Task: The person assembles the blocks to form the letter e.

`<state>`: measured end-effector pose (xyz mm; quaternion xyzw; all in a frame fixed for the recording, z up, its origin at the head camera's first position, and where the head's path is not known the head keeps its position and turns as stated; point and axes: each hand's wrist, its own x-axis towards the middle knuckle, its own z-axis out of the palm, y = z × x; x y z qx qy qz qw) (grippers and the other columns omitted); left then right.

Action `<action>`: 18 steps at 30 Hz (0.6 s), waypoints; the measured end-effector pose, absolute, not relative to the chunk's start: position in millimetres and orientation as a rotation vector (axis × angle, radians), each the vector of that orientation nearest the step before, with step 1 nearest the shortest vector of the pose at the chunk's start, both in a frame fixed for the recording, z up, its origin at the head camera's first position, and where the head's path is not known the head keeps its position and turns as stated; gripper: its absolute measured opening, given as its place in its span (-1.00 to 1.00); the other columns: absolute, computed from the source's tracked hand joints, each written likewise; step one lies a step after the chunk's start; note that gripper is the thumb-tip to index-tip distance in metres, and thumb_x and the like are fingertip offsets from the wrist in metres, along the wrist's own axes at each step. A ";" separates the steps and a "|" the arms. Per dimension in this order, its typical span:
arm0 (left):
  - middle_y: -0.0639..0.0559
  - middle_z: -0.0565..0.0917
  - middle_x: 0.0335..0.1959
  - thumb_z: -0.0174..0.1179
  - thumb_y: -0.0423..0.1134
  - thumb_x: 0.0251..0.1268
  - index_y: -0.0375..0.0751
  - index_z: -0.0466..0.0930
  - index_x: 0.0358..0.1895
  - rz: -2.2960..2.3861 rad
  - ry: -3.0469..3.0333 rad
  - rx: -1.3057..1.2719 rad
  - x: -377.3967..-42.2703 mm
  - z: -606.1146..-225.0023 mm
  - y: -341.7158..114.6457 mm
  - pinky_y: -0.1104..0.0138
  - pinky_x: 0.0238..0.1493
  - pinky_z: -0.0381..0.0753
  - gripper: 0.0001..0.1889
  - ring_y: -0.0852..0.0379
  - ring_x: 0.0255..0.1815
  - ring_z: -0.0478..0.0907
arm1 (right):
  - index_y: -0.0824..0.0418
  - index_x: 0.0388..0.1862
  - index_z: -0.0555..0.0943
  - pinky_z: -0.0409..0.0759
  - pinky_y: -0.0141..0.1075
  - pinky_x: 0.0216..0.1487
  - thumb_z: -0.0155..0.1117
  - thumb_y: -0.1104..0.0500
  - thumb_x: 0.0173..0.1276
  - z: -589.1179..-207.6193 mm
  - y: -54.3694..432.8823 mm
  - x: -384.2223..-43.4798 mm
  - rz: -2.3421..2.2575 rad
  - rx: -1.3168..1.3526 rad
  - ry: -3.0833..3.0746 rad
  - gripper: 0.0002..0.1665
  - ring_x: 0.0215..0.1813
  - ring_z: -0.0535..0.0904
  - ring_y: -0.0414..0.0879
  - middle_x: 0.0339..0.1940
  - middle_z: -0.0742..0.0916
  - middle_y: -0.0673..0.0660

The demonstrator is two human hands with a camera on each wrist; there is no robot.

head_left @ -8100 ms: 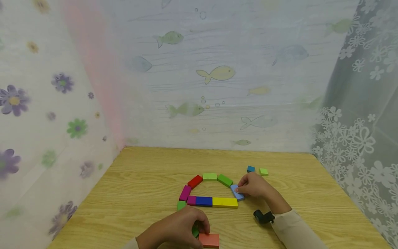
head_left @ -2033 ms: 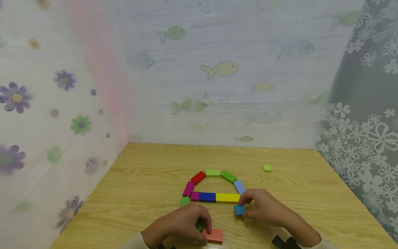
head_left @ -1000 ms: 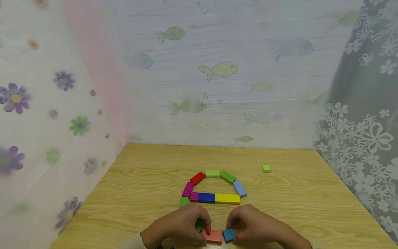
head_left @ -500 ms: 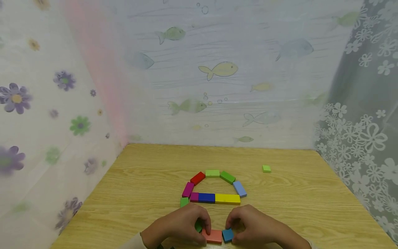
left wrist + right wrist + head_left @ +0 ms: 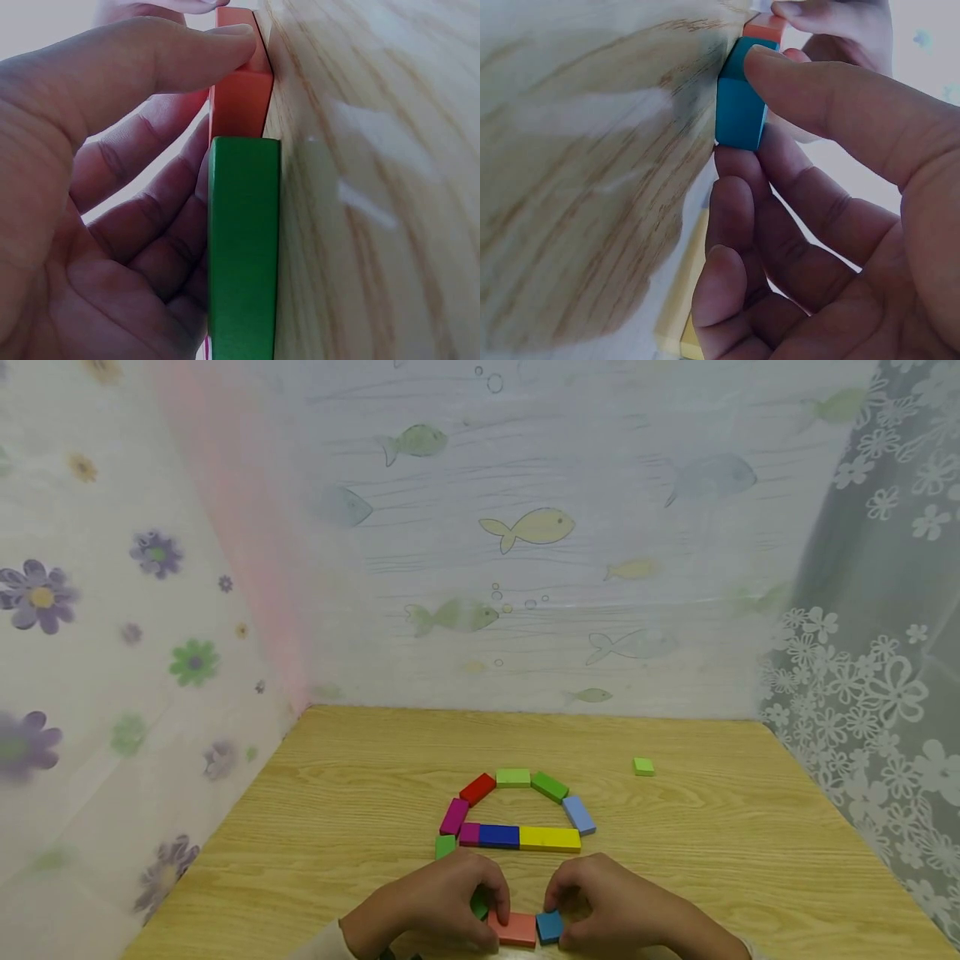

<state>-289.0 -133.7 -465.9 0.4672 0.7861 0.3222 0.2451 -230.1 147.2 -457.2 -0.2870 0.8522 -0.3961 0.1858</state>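
Note:
Low on the table, my left hand (image 5: pixel 438 893) pinches a coral wooden block (image 5: pixel 516 930) between thumb and fingers. A dark green block (image 5: pixel 244 247) runs end-on to it beneath the left palm, mostly covered in the head view. My right hand (image 5: pixel 622 902) pinches a small blue block (image 5: pixel 550 927), thumb on one side and fingers on the other. The blue block stands right at the coral block's right end. Farther back, a lighter green block (image 5: pixel 445 847) shows partly behind the left hand.
Red (image 5: pixel 477 789), lime (image 5: pixel 513 778), green (image 5: pixel 550 787), magenta (image 5: pixel 454 817) and light blue (image 5: pixel 578 815) blocks form an arch. Below it lies a row of a small magenta, a navy (image 5: pixel 499 837) and a yellow block (image 5: pixel 550 839). A lime square block (image 5: pixel 642 767) lies apart at the back right.
My right hand has left the light blue block at the arch's right and brought the small blue block from the back right to the coral block's end. The left hand stays on the coral block.

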 end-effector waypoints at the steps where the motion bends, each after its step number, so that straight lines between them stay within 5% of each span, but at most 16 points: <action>1: 0.44 0.67 -0.32 0.55 -0.15 0.15 0.14 0.75 -0.27 0.877 2.148 1.280 -289.0 -466.0 -133.6 0.49 -0.14 0.54 -0.85 0.43 -0.28 0.49 | -0.05 -0.16 0.73 0.57 -0.41 -0.08 0.59 0.14 0.15 -457.0 147.0 -230.2 -1.113 -0.805 2.401 -0.71 -0.18 0.58 -0.33 -0.22 0.75 -0.22; 18: 0.42 0.68 -0.31 0.54 -0.15 0.16 0.12 0.75 -0.25 0.872 2.130 1.281 -289.1 -463.8 -134.6 0.49 -0.14 0.55 -0.84 0.43 -0.27 0.50 | -0.04 -0.14 0.73 0.59 -0.41 -0.04 0.60 0.14 0.16 -455.8 147.9 -229.4 -1.109 -0.840 2.397 -0.71 -0.15 0.61 -0.34 -0.21 0.75 -0.23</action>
